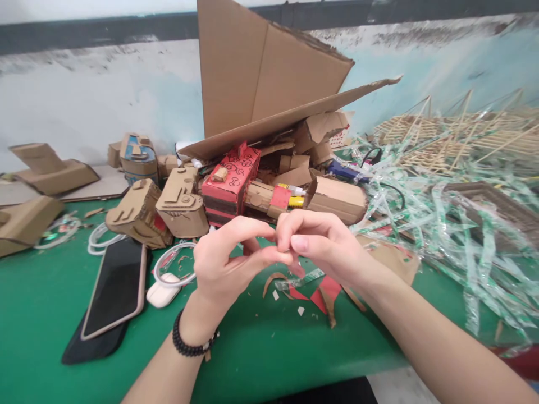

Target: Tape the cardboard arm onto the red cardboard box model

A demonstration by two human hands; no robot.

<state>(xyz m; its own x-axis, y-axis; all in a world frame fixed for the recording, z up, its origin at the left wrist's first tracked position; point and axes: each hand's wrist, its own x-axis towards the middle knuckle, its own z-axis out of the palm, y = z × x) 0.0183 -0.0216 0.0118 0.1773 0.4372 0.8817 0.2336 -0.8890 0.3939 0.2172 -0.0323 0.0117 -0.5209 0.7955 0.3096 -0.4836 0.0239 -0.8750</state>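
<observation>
My left hand (229, 258) and my right hand (326, 241) meet above the green table (261, 359), their fingertips pinched together and touching. Whatever lies between the fingertips is too small or hidden to make out. A black beaded bracelet (189, 345) circles my left wrist. Behind my hands stands a red and black cardboard box (233, 179) with drawn marks. Cardboard pieces (337, 199) lie to its right. Beneath my fingers are red paper scraps (326, 292) and thin cardboard strips.
A phone (118, 283) lies on a dark case at the left, near a white earbud case (162, 290) and a coiled white cable (168, 261). Tangled clear-green tape (446, 235) and wooden-stick frames (425, 140) fill the right. A large cardboard sheet (236, 67) leans against the wall.
</observation>
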